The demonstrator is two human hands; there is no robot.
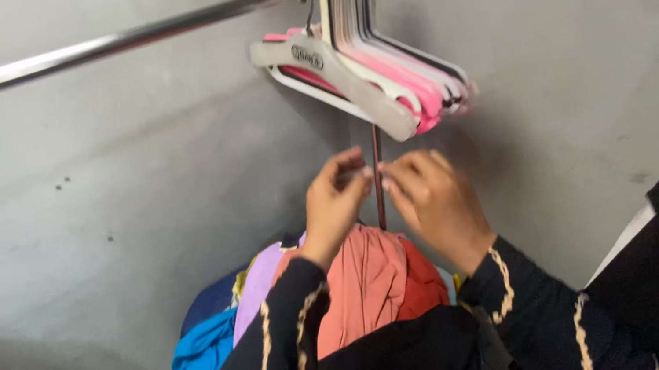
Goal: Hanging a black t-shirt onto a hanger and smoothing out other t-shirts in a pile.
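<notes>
While both hands rise together, left hand (334,197) and right hand (431,195) each keep a loosely curled, empty grip.

Bare grey walls (84,208) meet in a corner, with a metal rail (92,48) across the top, in dim light.

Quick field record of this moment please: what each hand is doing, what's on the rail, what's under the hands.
left hand: raised, fingertips pinched together, meeting the right hand's below the hangers; nothing visible in them
right hand: raised, fingertips at the left hand's
hangers: bunch of white and pink plastic ones, hung at the end of the metal rail
thin rod: upright behind the hands
clothes pile: orange, red, lilac and blue pieces, under the forearms
setting: grey wall corner
</notes>
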